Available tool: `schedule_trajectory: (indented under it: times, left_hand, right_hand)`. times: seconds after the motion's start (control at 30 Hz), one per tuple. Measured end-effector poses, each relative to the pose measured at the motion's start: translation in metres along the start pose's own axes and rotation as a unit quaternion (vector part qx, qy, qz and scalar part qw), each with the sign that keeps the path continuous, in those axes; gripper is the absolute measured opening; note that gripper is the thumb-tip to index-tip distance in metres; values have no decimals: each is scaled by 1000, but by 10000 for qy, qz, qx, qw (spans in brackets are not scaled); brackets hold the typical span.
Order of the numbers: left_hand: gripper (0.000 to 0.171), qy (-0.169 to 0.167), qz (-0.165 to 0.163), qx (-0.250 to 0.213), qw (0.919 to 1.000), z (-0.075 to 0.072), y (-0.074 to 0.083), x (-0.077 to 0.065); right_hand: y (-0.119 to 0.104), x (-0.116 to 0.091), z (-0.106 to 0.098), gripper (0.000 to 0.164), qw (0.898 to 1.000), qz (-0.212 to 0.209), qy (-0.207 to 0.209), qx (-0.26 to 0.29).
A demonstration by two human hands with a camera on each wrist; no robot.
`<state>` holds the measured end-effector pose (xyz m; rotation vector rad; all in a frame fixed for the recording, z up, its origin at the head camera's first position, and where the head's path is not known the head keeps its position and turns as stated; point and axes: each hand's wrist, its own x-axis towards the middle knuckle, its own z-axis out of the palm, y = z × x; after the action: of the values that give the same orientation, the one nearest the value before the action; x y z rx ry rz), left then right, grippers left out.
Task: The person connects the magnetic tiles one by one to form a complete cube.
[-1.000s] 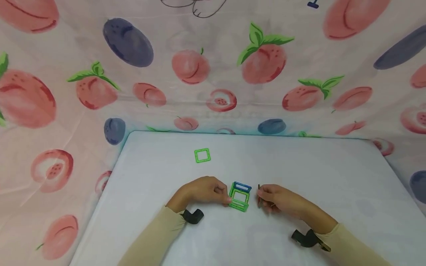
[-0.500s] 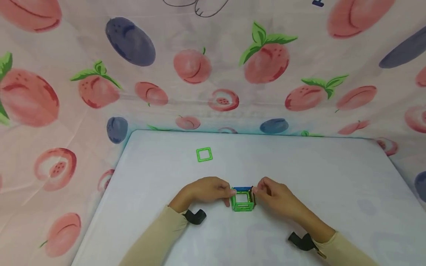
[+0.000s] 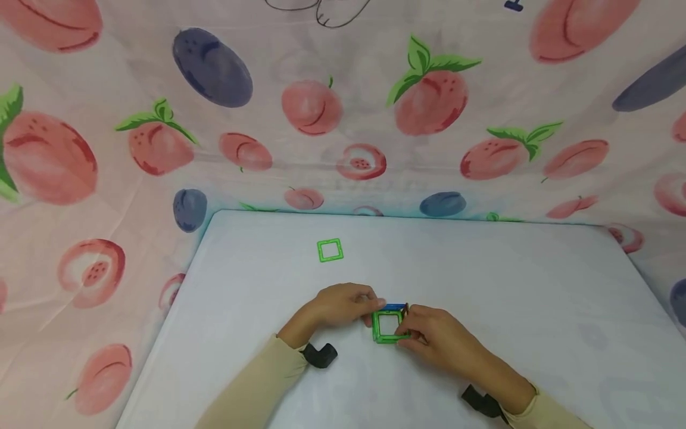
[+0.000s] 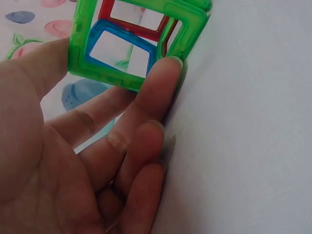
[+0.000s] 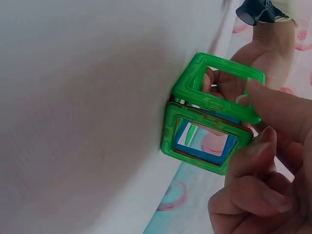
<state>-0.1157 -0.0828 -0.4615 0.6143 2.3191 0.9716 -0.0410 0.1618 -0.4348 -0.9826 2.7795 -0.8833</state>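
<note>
Square magnetic tiles stand joined as a small box [image 3: 376,329] in the middle of the table. Its near and left sides are green; the back is a blue tile [image 3: 395,307]. Through the box in the left wrist view, a red tile [image 4: 127,24] shows. My left hand [image 3: 343,307] holds the left side, thumb and fingers at the edges of a green tile [image 4: 105,78]. From the right, my right hand [image 3: 447,336] pinches the near right corner, thumb on a green tile [image 5: 214,103]. Its fingers partly cover the right side in the head view.
A loose green square tile [image 3: 330,241] lies flat farther back on the white table [image 3: 509,280]. Behind the table and along its left hangs a fruit-print cloth [image 3: 241,190]. Black wrist cameras [image 3: 320,356] sit on both sleeves.
My right hand has brought a tile leftward against the box's right side, then shifted to the near right corner. The blue and near green tiles have swung upright. My left hand has edged right.
</note>
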Motion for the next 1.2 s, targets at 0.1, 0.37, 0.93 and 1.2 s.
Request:
schedule_trajectory:
  times: [0.1, 0.37, 0.93, 1.2]
  left_hand:
    - [40, 113, -71, 91, 9999, 1, 2, 0]
    - [37, 218, 83, 314, 9992, 7, 5, -1]
    - [39, -7, 73, 338, 9994, 6, 4, -4]
    - [37, -66, 24, 220, 9997, 3, 6, -5]
  right_hand:
    - [1, -1, 1, 12, 10000, -12, 51, -8]
    - [-1, -4, 4, 11, 9999, 79, 57, -36]
    - [5, 1, -4, 8, 9942, 943, 525, 7]
    - [11, 5, -6, 12, 9917, 1148, 523, 243]
